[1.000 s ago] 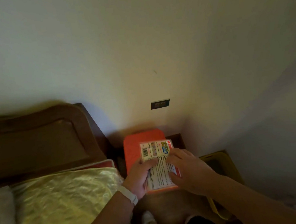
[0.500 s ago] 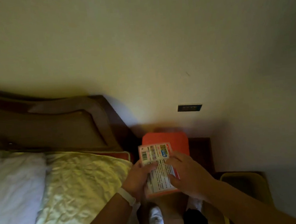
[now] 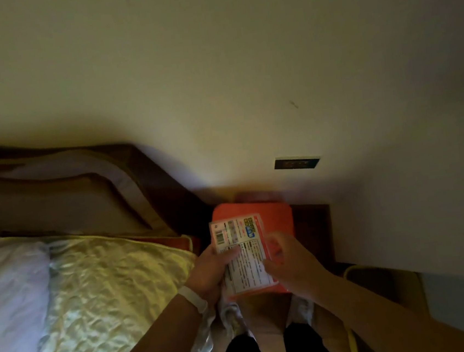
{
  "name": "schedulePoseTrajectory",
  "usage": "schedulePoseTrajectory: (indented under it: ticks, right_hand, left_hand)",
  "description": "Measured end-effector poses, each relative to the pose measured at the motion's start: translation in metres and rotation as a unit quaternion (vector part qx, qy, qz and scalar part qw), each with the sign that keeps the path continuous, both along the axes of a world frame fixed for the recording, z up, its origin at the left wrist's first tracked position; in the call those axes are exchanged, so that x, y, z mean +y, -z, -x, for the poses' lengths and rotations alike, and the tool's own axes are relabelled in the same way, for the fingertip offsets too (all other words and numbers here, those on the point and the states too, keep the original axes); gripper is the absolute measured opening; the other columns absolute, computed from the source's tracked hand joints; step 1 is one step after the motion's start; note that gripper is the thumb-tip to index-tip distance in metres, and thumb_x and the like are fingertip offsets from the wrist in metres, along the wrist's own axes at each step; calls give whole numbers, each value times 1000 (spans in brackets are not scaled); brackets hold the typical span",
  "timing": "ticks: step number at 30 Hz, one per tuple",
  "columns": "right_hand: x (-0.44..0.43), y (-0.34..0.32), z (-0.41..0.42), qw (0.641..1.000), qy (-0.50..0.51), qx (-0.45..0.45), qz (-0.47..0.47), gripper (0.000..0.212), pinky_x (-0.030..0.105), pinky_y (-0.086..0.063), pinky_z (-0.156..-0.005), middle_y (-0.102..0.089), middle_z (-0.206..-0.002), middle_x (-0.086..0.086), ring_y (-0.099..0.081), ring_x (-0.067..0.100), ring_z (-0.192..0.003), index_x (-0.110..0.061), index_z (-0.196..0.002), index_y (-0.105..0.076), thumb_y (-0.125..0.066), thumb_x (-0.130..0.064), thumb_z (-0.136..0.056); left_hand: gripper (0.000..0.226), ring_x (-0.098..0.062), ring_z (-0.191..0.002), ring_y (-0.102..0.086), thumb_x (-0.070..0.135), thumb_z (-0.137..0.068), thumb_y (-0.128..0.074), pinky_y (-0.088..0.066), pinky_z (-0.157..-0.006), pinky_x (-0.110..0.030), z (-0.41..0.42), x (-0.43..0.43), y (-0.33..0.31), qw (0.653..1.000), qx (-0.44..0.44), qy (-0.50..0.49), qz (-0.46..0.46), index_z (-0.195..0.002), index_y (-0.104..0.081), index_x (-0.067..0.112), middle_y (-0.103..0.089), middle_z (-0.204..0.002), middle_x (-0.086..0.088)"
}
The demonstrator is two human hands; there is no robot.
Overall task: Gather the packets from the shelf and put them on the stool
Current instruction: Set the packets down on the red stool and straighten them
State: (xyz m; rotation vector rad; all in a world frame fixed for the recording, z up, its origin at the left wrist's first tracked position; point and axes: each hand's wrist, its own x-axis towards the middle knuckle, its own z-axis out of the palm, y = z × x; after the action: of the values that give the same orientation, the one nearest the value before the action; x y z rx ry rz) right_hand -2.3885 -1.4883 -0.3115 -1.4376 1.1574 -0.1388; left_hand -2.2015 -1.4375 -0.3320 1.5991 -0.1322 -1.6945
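Note:
An orange stool (image 3: 277, 214) stands against the wall between the bed and a dark wooden cabinet. Over its top I hold a flat packet (image 3: 242, 249) with a white printed label and a barcode, back side up. My left hand (image 3: 211, 272) grips its left edge, thumb on the label. My right hand (image 3: 287, 261) grips its right edge, fingers curled over it. The lower part of the packet is hidden by my hands, so I cannot tell whether it rests on the stool or is held just above it. No shelf is in view.
A bed with a shiny cream cover (image 3: 109, 297), a white pillow (image 3: 12, 299) and a dark wooden headboard (image 3: 69, 193) fills the left. A wall socket (image 3: 296, 163) sits above the stool. A yellow-rimmed bin (image 3: 385, 283) stands at the right. My shoes (image 3: 231, 313) show below the stool.
My view has swung left, so more of the bed shows and the stool sits further right. Both hands still hold the packet; my right fingers have curled tighter onto its right edge.

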Motion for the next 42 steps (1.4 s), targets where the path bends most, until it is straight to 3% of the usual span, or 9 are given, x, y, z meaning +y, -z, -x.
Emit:
schedulePoseTrajectory:
  ticks: [5,10,16,22,25,29,32,39,42]
  right_hand:
    - [-14,52,-16,987,134,10,-85,35,17,-54,-56,-63,-104,-8,-67,7,-82,-28,-118,-45,-63,-15,-91]
    - [-30,114,-23,979,180,30,-96,27,14,-51,-53,-67,-92,-8,-67,2,-72,-22,-114,-50,-63,-16,-92]
    - [-45,190,-12,973,202,75,-80,33,19,-54,-58,-65,-99,-7,-65,5,-78,-22,-115,-49,-64,-11,-88]
    - [-57,248,1,971,210,94,-64,31,16,-51,-55,-59,-93,-12,-60,2,-76,-23,-109,-48,-62,-7,-87]
    - [-64,268,5,973,201,106,-43,32,18,-52,-58,-59,-94,-11,-60,3,-77,-19,-113,-48,-62,-7,-86]
    - [-68,284,3,970,210,118,-16,31,21,-55,-61,-60,-96,-6,-63,11,-81,-16,-114,-48,-62,-9,-87]
    - [-65,286,1,971,207,122,4,30,12,-45,-49,-55,-85,-12,-62,8,-77,-18,-111,-47,-62,-7,-86]
    - [-58,292,-3,970,207,122,30,30,18,-56,-56,-63,-99,-7,-67,14,-85,-24,-107,-49,-63,-9,-86]
    - [-57,295,-2,969,203,128,54,28,21,-58,-60,-63,-100,-5,-67,14,-85,-22,-106,-52,-65,-9,-85]
  left_hand:
    - [32,-40,-111,-67,10,-91,-64,-48,-99,-61,-13,-32,43,995,9,100,-4,-123,-64,10,-69,-122,-22]
    - [26,-30,-104,-72,13,-91,-63,-50,-98,-58,-15,-61,102,987,-38,153,-17,-117,-67,14,-75,-112,-12]
    - [20,-25,-99,-73,16,-93,-63,-53,-93,-54,2,-88,174,977,-71,200,-32,-111,-69,16,-78,-106,-5]
    - [23,-28,-108,-68,12,-96,-54,-50,-96,-52,23,-102,227,970,-93,222,-30,-112,-67,23,-73,-115,-4]
    - [29,-25,-108,-65,8,-97,-50,-53,-80,-37,30,-108,239,958,-137,253,-6,-104,-62,33,-69,-118,0]
    - [26,-13,-81,-66,10,-95,-45,-60,-63,-40,26,-111,252,914,-252,318,14,-112,-60,24,-67,-103,7]
    - [20,-10,-71,-67,18,-93,-45,-47,-41,-21,21,-110,256,869,-339,359,30,-106,-60,22,-69,-99,7]
    - [21,-12,-53,-58,15,-90,-43,-31,-29,-9,24,-108,253,866,-346,359,5,-99,-63,14,-74,-107,-5]
    - [20,-18,-72,-70,16,-88,-48,-41,-34,-12,21,-105,253,868,-365,337,3,-101,-63,14,-73,-108,-6]
